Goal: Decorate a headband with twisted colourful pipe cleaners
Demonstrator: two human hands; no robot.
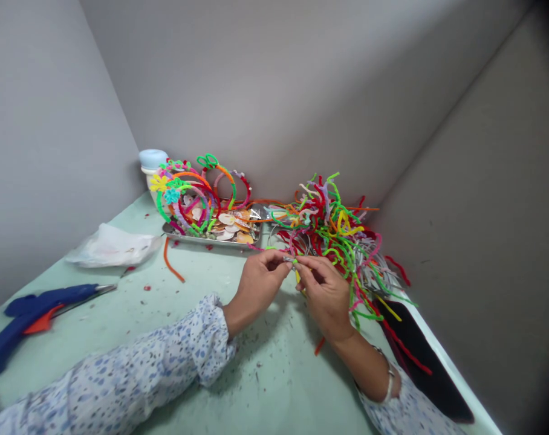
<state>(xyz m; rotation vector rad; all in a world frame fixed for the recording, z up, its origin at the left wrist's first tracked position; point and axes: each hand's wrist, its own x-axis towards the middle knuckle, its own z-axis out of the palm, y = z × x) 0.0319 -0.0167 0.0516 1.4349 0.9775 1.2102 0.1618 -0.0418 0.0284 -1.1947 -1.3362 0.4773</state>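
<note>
My left hand [259,284] and my right hand [326,296] meet over the middle of the table, thumbs and forefingers pinched. Between their fingertips is a small grey and green piece of pipe cleaner [292,261], gripped from both sides. A bit of yellow shows beneath the right fingers. Just behind and to the right of my right hand lies a large tangled heap of coloured pipe cleaners [342,241]. A metal tray [211,240] behind my left hand holds flat paper pieces, with several fuzzy coloured headbands [188,196] standing at its left.
A blue glue gun [52,299] lies at the left, near a white plastic bag [113,244]. A bottle with a light blue lid [153,159] stands at the back left. An orange strip [170,263] is before the tray; a dark flat object [428,356] lies along the right edge.
</note>
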